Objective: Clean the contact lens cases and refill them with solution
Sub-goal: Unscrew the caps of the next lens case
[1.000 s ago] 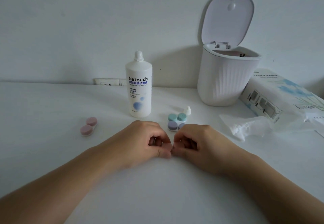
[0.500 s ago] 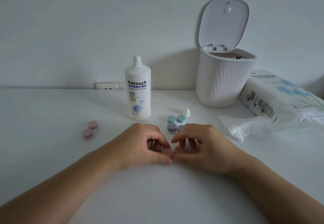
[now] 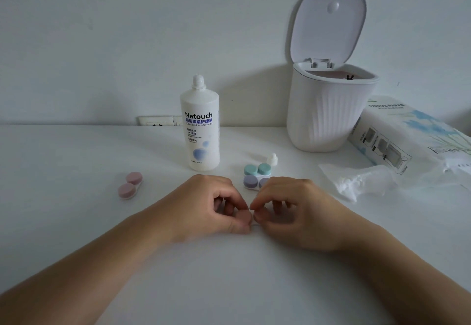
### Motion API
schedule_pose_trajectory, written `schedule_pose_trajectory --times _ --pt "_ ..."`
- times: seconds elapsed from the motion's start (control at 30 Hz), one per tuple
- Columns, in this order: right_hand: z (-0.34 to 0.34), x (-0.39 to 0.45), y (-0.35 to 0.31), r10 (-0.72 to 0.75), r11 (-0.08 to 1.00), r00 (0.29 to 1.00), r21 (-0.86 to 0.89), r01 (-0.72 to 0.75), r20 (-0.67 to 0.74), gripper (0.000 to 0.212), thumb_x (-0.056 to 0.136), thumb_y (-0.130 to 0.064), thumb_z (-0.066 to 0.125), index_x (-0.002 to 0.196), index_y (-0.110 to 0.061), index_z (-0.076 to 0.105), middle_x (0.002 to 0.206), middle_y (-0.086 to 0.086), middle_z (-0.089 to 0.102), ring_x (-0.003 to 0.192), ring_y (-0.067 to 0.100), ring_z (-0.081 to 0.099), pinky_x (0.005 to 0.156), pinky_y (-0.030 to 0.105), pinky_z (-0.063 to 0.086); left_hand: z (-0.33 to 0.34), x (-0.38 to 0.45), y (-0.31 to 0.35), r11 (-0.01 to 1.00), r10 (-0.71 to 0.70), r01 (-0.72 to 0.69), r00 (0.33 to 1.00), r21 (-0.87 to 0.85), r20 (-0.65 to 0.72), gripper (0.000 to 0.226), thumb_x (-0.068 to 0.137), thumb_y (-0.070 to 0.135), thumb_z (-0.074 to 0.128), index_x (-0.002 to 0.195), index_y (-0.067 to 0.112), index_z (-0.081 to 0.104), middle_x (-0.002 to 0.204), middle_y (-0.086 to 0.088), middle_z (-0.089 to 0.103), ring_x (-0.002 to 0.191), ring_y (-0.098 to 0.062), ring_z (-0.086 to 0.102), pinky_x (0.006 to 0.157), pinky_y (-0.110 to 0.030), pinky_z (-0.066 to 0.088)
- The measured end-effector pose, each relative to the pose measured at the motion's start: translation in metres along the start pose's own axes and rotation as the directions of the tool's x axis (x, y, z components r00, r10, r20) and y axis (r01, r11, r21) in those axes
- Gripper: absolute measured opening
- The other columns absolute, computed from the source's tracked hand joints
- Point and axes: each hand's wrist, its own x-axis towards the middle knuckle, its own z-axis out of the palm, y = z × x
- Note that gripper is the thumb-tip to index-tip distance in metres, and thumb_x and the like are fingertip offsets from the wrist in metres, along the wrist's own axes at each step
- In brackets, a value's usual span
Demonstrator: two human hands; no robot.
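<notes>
My left hand (image 3: 211,205) and my right hand (image 3: 293,212) meet fingertip to fingertip on the white table (image 3: 76,222). Both pinch a small lens case (image 3: 246,217) that is mostly hidden. Only one pink cap under my left fingers and a sliver of white body show. Another pink-capped case (image 3: 130,185) lies to the left. Just behind my right hand sit a green-capped case (image 3: 256,169) and a purple-capped case (image 3: 251,181). The white solution bottle (image 3: 200,131) stands upright behind my hands, uncapped, and its small white cap (image 3: 273,159) rests beside the green case.
A white ribbed bin (image 3: 331,110) with its lid up stands at the back right. A tissue pack (image 3: 413,136) lies at the right edge, with a loose crumpled tissue (image 3: 354,182) in front of it. A wall socket (image 3: 158,120) sits behind the bottle.
My fingers have loosened from tight fists and lifted a little, so the pink cap now shows between them. The view has tilted slightly upward. Nothing on the table has moved.
</notes>
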Motion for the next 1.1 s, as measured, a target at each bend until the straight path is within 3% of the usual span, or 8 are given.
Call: schedule_pose_trajectory --times 0.1,0.27,0.43,0.57,0.67,0.8,0.9,1.1 --pt "-0.0024 -0.0012 0.0005 -0.014 1.000 1.000 0.019 0.014 -0.001 0.018 0.084 -0.016 0.077 0.100 -0.024 0.076 0.096 -0.019 0.063 0.083 -0.001 0.060 0.071 0.010 0.040 0.0005 -0.0003 -0.0001 1.000 -0.002 0.002 1.000 0.011 -0.009 0.026 0.063 0.056 0.078 0.082 0.039 0.075 0.075 0.018 0.061 0.063 -0.003 0.054 0.059 -0.010 0.039" --pt "0.0013 0.0015 -0.0006 0.007 0.999 0.999 -0.031 -0.008 -0.050 0.008 0.081 -0.018 0.080 0.088 -0.020 0.076 0.079 -0.014 0.059 0.072 0.005 0.057 0.066 0.020 0.045 -0.0014 0.0004 0.0003 1.000 -0.009 0.008 1.000 0.022 0.014 0.022 0.066 0.042 0.090 0.083 0.039 0.075 0.074 0.018 0.060 0.063 -0.003 0.052 0.059 -0.013 0.039" --pt "-0.0024 -0.0009 -0.0031 -0.027 0.999 0.999 0.019 0.027 0.023 0.019 0.084 -0.011 0.077 0.100 -0.021 0.077 0.092 -0.010 0.066 0.088 -0.010 0.058 0.072 0.010 0.040 0.0005 -0.0006 0.0014 1.000 -0.011 0.012 1.000 0.017 -0.012 0.019 0.069 0.045 0.083 0.083 0.035 0.076 0.074 0.018 0.060 0.063 -0.003 0.053 0.059 -0.012 0.040" --pt "-0.0001 0.0004 -0.0020 -0.005 1.000 0.999 -0.028 0.004 -0.038 0.011 0.082 -0.020 0.081 0.092 -0.018 0.077 0.082 -0.010 0.061 0.084 -0.014 0.057 0.068 0.012 0.041 -0.0013 -0.0003 0.0021 0.999 -0.029 0.028 1.000 0.026 0.013 0.020 0.068 0.040 0.089 0.084 0.036 0.077 0.076 0.016 0.061 0.063 -0.003 0.051 0.060 -0.014 0.040" --pt "0.0000 0.0008 -0.0022 -0.006 0.999 1.000 -0.043 0.005 -0.010 0.008 0.084 -0.017 0.078 0.091 -0.021 0.076 0.079 -0.010 0.060 0.077 0.002 0.058 0.067 0.014 0.041 -0.0013 -0.0003 0.0020 0.999 -0.025 0.024 1.000 0.028 0.009 0.021 0.068 0.042 0.088 0.084 0.034 0.077 0.076 0.015 0.061 0.064 -0.004 0.052 0.059 -0.013 0.039" --pt "-0.0011 -0.0013 -0.0017 -0.014 1.000 1.000 -0.009 0.014 0.000 0.017 0.084 -0.015 0.077 0.100 -0.022 0.077 0.089 -0.016 0.063 0.085 -0.007 0.059 0.069 0.010 0.040 -0.0007 -0.0007 0.0021 0.999 -0.024 0.024 1.000 0.029 -0.001 0.018 0.070 0.041 0.086 0.084 0.035 0.077 0.076 0.017 0.060 0.064 -0.004 0.053 0.060 -0.011 0.039" --pt "-0.0005 0.0002 -0.0003 0.024 0.999 0.999 -0.040 -0.026 -0.045 0.015 0.082 -0.026 0.079 0.097 -0.023 0.077 0.085 -0.018 0.060 0.075 0.005 0.059 0.067 0.016 0.044 -0.0021 -0.0008 0.0023 1.000 -0.024 0.024 0.999 0.015 0.020 0.019 0.069 0.042 0.087 0.084 0.040 0.076 0.079 0.013 0.062 0.065 -0.003 0.051 0.060 -0.013 0.040" --pt "-0.0011 -0.0009 -0.0023 -0.027 0.999 1.000 -0.028 0.027 0.007 0.017 0.085 -0.014 0.075 0.100 -0.020 0.077 0.082 -0.016 0.058 0.076 0.000 0.058 0.065 0.015 0.043 -0.0006 -0.0009 0.0002 0.999 -0.010 0.010 1.000 0.030 0.000 0.025 0.068 0.052 0.079 0.087 0.036 0.076 0.076 0.018 0.060 0.063 -0.003 0.052 0.060 -0.011 0.038"
